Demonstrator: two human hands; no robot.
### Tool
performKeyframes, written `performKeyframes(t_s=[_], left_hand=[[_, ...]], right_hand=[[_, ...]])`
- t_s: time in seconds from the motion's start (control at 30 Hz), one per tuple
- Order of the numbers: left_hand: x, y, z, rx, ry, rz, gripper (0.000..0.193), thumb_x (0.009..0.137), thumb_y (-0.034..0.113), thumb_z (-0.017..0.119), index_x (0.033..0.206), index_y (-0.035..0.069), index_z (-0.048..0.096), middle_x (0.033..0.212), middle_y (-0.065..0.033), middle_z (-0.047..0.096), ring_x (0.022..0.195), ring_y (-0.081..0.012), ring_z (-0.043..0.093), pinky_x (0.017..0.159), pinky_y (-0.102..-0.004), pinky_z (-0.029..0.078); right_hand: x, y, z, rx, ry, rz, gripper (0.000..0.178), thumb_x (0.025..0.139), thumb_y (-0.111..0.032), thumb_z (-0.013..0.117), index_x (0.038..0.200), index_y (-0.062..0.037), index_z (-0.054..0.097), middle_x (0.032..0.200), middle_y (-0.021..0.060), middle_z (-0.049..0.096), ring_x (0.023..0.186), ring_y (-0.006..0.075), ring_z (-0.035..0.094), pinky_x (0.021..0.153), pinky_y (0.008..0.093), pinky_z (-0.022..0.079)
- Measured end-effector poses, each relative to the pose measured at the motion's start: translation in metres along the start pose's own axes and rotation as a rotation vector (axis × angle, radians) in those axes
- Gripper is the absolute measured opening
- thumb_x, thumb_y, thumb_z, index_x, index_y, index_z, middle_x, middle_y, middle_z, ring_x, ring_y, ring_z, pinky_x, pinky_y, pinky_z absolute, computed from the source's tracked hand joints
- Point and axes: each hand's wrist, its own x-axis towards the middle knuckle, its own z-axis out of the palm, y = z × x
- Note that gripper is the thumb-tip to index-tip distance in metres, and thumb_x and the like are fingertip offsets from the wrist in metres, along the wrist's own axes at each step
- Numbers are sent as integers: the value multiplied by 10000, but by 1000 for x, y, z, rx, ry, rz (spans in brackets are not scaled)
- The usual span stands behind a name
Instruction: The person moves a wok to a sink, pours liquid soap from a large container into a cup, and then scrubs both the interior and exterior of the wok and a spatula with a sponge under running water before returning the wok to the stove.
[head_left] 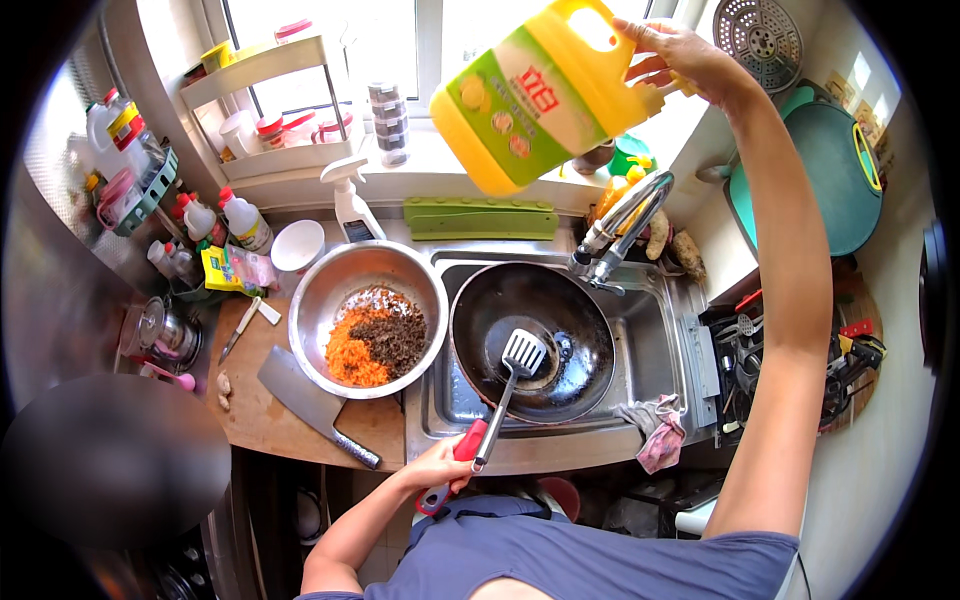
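My right hand (680, 62), raised at the upper right, is closed on a large yellow jug (540, 100) of what looks like dish soap. The jug hangs tilted in front of the window, with its neck beside my fingers. My left hand (447, 468) is wrapped round the red and grey handle (470, 442) of a dark wok (480, 330), which rests in the steel sink (645, 340). A slotted metal turner (523, 350) lies in the wok, its handle running over the rim beside my left hand. Wet, shiny patches show on the wok's bottom.
A steel bowl (300, 330) of shredded orange and dark brown food stands left of the sink, with a cleaver (310, 400) and a small knife (240, 328) beside it. The tap (625, 225) overhangs the sink's back. A cloth (660, 435) drapes over its front right edge.
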Motion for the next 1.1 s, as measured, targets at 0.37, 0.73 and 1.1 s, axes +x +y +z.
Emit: performKeyframes(t_s=[0.37,0.73,1.1], left_hand=[[53,-22,-29,55,36,-59,192,823,125,621,880,74,445,598,-15,516,470,-99,511,464,-246,427],[89,-29,-46,105,60,-90,173,811,141,618,853,83,460,603,-19,542,486,-107,543,475,-238,430],[101,-46,-58,35,130,-161,152,800,133,614,848,74,483,624,-16,537,494,-99,533,481,-248,434]], right_hand=[[-26,-37,107,-411,-143,-197,538,879,-504,542,1086,-9,569,1016,193,643,910,282,638,823,391,492],[-3,-10,154,-438,-194,-194,446,827,-431,621,969,-10,578,877,185,637,850,319,623,759,410,476],[25,16,186,-263,-202,-257,443,784,-414,666,880,10,583,812,197,620,797,321,611,710,400,474]])
